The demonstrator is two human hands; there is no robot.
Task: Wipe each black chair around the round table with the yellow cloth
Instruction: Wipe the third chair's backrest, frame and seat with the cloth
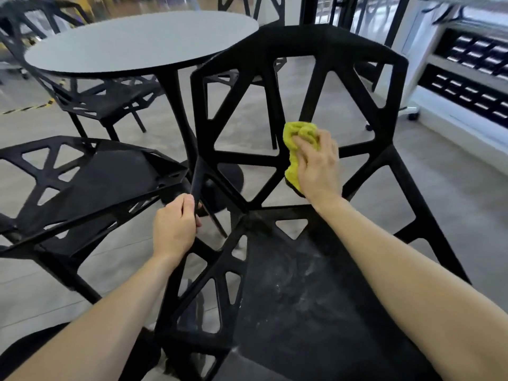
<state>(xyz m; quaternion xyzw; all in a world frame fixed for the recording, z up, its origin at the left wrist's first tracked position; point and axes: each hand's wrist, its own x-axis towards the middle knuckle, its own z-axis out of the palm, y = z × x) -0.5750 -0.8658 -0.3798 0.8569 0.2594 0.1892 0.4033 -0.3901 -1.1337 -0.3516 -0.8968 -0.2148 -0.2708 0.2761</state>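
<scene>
Right hand (pixel 319 166): fingers (pixel 302 145) curled into the bunched yellow cloth (pixel 298 138), pressing it against a strut of the near black chair (pixel 327 42), low on the backrest lattice. Left hand (pixel 174 229): fingers (pixel 189 206) wrapped round the chair's left side bar, thumb on top. Below both hands, the seat shows pale dusty smears. Left of the left hand, a second black chair (pixel 90 171). Beyond the fingers, the round grey tabletop (pixel 137 42), with more black chairs behind it.
</scene>
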